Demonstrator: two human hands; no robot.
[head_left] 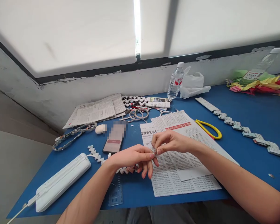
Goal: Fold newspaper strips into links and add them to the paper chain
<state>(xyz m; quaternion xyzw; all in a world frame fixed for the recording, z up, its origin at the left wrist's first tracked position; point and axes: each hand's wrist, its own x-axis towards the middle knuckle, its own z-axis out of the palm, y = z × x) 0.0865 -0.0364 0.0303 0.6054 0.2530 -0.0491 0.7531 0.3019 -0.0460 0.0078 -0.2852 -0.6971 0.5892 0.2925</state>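
My left hand (138,155) and my right hand (169,142) meet above the blue table. Thumbs and fingers of both pinch a tiny folded paper piece (155,151), mostly covered by the fingertips. Under my left hand runs a zigzag chain (126,170) of folded printed paper, partly hidden by the hand and wrist. Beneath my right hand lie overlapping newspaper sheets (177,168). A clear plastic ruler (116,196) is near the table's front edge, below my left wrist.
At left are a white lamp-like device (63,183) with a cable, a phone (113,140) and a white mouse (100,129). Yellow-handled scissors (211,132) lie right of the sheets. A long paper chain (249,134) stretches rightward. A water bottle (175,81) stands behind.
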